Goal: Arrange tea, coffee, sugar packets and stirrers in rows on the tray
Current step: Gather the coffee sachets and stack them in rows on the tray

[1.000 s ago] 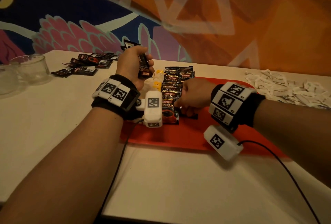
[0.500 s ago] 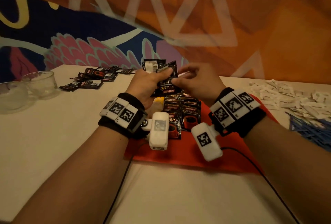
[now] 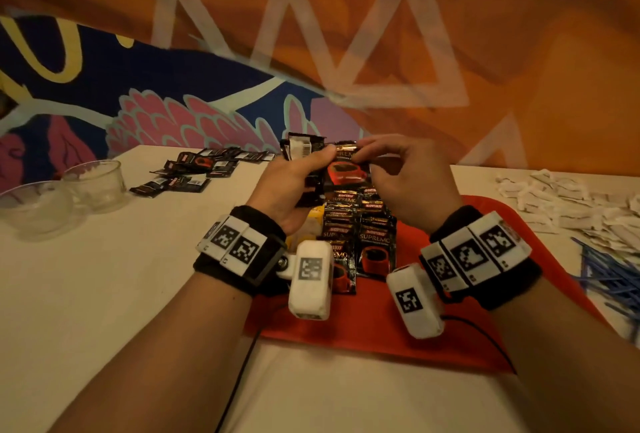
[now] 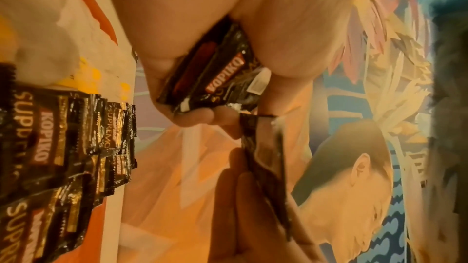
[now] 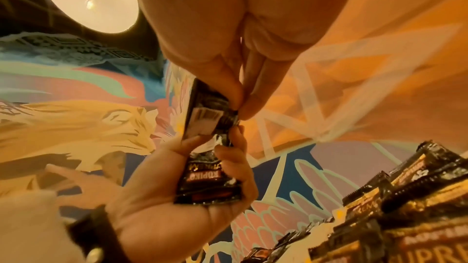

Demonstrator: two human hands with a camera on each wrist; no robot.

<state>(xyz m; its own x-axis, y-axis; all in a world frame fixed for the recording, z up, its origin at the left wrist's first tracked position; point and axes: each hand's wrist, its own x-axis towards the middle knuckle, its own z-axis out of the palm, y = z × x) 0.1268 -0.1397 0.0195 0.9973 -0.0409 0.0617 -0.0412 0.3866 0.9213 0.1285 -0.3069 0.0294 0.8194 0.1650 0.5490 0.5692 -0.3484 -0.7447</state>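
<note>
Overhead: left hand [image 3: 294, 187] grips small stack of glossy foil coffee packets [image 4: 222, 75]; right hand [image 3: 405, 183] pinches top packet [image 3: 346, 169]; two packet rows [image 3: 360, 235] on red tray [image 3: 450, 335].

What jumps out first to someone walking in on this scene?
Two hands meet above a red tray: the left hand holds a stack of coffee sachets, and the right hand pinches one sachet off it. Below them, two rows of overlapping sachets lie on the tray.

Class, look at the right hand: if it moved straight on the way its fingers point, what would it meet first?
The right hand already pinches one coffee sachet; straight on, it would probably meet the left hand holding the sachet stack.
</note>
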